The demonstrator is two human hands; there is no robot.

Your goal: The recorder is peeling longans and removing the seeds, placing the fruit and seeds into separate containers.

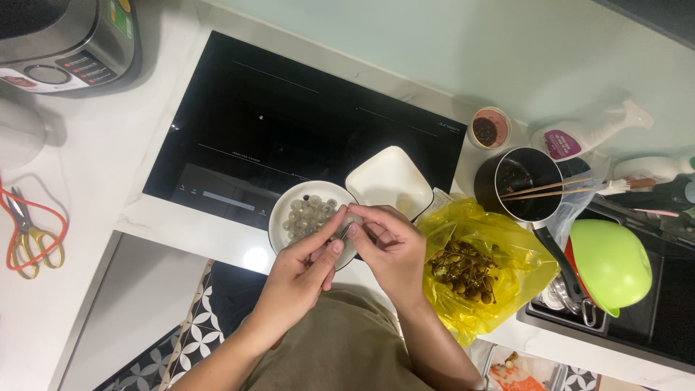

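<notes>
Both hands meet over the round bowl's (279, 217) near rim: left hand (308, 268) and right hand (391, 246) pinch one pale peeled fruit (352, 219), so it drops among the peeled ones

The scene is evenly and brightly lit from overhead, with soft shadows under the rice cooker (69, 43) and the yellow-handled scissors (25, 239). A bright round glare spot sits on the white counter (217, 235) just below the bowl, and the black cooktop (289, 130) shows only faint sheen. Focus is fairly sharp at centre, while the wide lens bends straight lines toward the frame edges.
</notes>
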